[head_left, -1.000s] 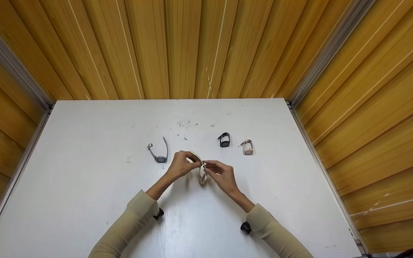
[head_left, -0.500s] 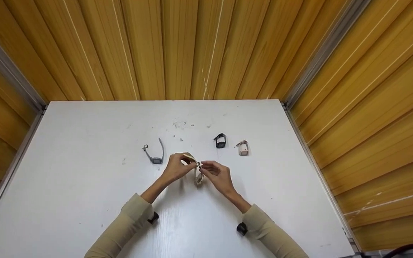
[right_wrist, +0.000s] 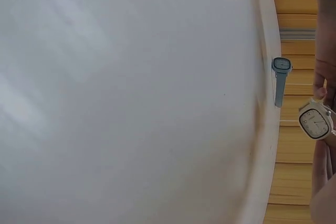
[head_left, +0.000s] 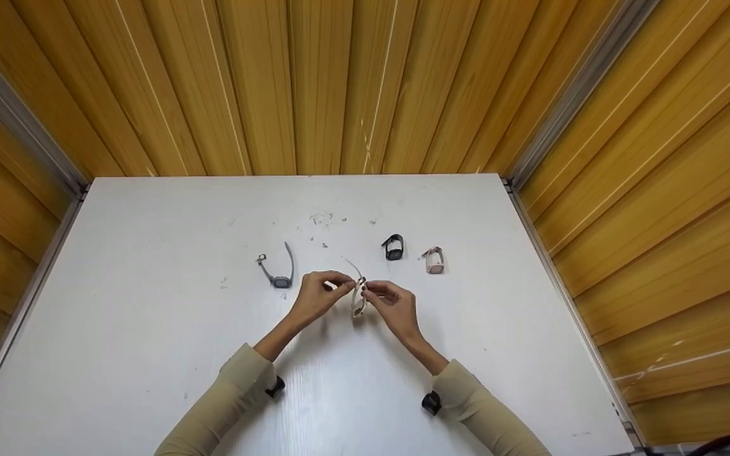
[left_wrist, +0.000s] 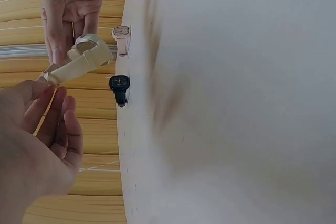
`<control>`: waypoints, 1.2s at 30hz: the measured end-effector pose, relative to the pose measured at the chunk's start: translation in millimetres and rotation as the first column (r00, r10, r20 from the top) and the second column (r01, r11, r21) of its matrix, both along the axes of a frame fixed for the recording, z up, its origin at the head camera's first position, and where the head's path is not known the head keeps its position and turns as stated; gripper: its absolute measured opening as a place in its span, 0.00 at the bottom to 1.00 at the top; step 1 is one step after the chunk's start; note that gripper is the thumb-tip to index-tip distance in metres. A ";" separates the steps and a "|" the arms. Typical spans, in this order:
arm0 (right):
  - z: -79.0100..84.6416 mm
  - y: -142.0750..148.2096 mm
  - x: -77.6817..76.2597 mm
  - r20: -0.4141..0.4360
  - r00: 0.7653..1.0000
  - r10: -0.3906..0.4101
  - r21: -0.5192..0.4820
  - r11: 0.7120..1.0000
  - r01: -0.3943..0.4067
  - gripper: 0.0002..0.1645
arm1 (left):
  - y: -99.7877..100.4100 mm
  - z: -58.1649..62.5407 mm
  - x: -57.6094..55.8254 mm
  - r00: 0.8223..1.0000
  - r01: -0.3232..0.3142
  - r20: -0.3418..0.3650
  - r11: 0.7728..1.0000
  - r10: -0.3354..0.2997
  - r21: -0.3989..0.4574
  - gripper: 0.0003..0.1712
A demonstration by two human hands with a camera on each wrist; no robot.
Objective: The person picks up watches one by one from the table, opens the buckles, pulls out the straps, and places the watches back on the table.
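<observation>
A cream wristwatch [head_left: 358, 310] hangs between my two hands over the middle of the table, its band bent into a loop. My left hand [head_left: 320, 292] pinches the band at its upper part, close to the buckle. From the other side my right hand [head_left: 397, 307] pinches the same band with thumb and fingers. The strap's free end [head_left: 351, 264] sticks up beyond the fingertips. In the left wrist view the cream strap [left_wrist: 76, 71] runs from the left fingertips toward the right hand. The square watch face [right_wrist: 315, 124] shows in the right wrist view, while the fingers partly hide the band.
On the white table [head_left: 149, 304], a grey watch [head_left: 282, 282] lies unfastened to the left. A black watch [head_left: 394, 254] and a pink watch [head_left: 436, 268], both looped, stand at the right. Small dark marks spot the tabletop behind. Wood-patterned walls [head_left: 314, 88] border the table.
The strap's free end, earlier along my left fingers, now points up clear of them. My left fingertips have shifted onto the band by the buckle; the right hand keeps its pinch. Other watches stay put.
</observation>
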State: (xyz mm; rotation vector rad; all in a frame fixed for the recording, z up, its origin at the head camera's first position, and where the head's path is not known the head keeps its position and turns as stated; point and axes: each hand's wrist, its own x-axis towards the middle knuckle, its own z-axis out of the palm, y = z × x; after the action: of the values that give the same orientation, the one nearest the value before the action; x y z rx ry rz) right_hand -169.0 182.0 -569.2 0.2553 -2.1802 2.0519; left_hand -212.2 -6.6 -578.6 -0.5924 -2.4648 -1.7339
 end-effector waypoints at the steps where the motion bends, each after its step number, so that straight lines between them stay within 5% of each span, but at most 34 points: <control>1: -0.2 -0.4 -0.2 0.000 1.000 -0.001 -0.004 1.000 0.001 0.11 | 0.7 -0.2 0.1 1.000 0.002 0.011 1.000 -0.002 -0.001 0.08; 10: -26.8 3.1 -13.0 -0.020 1.000 0.003 -0.027 1.000 -0.004 0.15 | 9.4 -4.0 -0.9 0.999 0.004 0.036 0.998 -0.006 0.056 0.09; 23: -31.7 3.4 -15.8 -0.007 0.999 0.045 0.005 0.999 -0.045 0.14 | 8.9 -3.4 0.6 0.999 0.001 0.034 0.998 -0.003 0.062 0.09; 29: -28.9 4.1 -14.6 0.028 0.998 0.054 0.042 0.998 -0.056 0.13 | 8.8 -5.8 1.6 1.000 -0.010 0.016 0.998 0.009 0.064 0.07; 36: -5.3 2.9 -5.9 0.049 0.996 0.073 0.050 0.996 -0.076 0.12 | 11.4 -8.8 2.6 1.000 -0.019 0.010 0.997 0.018 0.076 0.06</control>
State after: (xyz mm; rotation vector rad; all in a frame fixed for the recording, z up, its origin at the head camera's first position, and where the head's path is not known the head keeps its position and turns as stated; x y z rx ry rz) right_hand -175.0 184.8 -574.5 0.3013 -2.2876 2.0622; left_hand -209.6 4.7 -587.4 -0.5534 -2.3898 -1.8187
